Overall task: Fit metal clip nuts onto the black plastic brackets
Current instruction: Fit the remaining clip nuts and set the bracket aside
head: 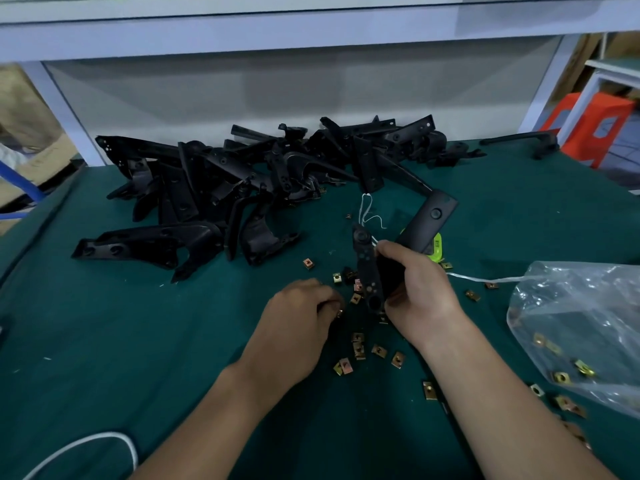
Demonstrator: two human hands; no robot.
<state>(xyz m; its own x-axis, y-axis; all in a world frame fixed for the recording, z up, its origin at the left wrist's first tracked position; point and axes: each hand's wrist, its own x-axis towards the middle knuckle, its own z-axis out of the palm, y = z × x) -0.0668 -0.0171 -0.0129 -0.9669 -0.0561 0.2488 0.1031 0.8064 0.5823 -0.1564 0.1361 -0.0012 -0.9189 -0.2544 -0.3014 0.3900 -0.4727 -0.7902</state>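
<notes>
the black bracket [367,271] is up off the bench, standing nearly on end just right of the middle. its round-eyed tip points away and its lower end is tucked in the right hand [420,294]. that hand reaches in from the lower right with the forearm slanting over the bench, back of the hand up. its fingers are wrapped round the bracket's right side and the thumb is down by the lower end. a broader black arm [433,216] rises from behind the knuckles toward the upper right; whether it is part of the same piece i cannot tell.

the left hand [298,315] sits just to the left, low over the bench, knuckles up. its fingers are curled in tight with a small brass-coloured clip nut [340,312] pinched at their tips, close to the bracket's lower end but apart from it.

loose clip nuts [360,351] lie scattered on the green bench [138,323] between the two wrists, and more lie off to the right. there a clear plastic bag [585,317] lies slumped with further nuts inside, and a white string [485,279] runs from it toward the right hand. a bright green tag [437,249] peeps out beside the broader arm. behind it all a heap of black brackets [225,178] is piled along the back of the bench.
</notes>
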